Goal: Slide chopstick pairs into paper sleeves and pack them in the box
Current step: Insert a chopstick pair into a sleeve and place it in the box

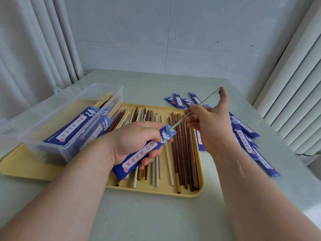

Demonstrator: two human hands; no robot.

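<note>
A blue paper sleeve [139,157], printed with white waves and red characters, slants above the yellow tray [156,192]. The left hand [133,141] grips its middle. The right hand [210,124] pinches a pale green chopstick [178,123], whose tip enters the sleeve's open upper end.

Person, two arms in view.
- Left hand [132,141]: bare, broad back, knuckle creases visible.
- Right hand [212,122]: bare.
- Left forearm [69,188]: bare to frame edge.
- Right forearm [260,197]: bare, with one short lengthwise mark [241,168].
</note>
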